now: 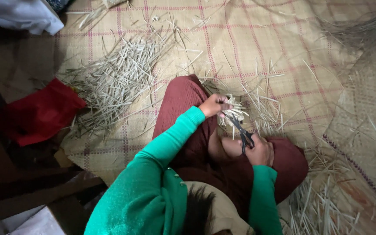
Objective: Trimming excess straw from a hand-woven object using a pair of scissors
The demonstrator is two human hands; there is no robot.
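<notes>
My left hand (214, 105) is closed around a small bundle of pale straw strips (233, 114), held above my knee. My right hand (260, 151) grips black scissors (243, 133) by the handles, with the blades pointing up into the bundle's lower end. Both arms wear green sleeves and my legs are in dark red cloth. I sit on a woven straw mat (249, 43) with pink grid lines.
A large pile of cut straw pieces (114, 80) lies on the mat to the left. More straw (323, 204) is scattered at lower right. A red cloth (38, 113) sits left, a white cloth (22, 15) top left, and another woven mat (370, 117) lies right.
</notes>
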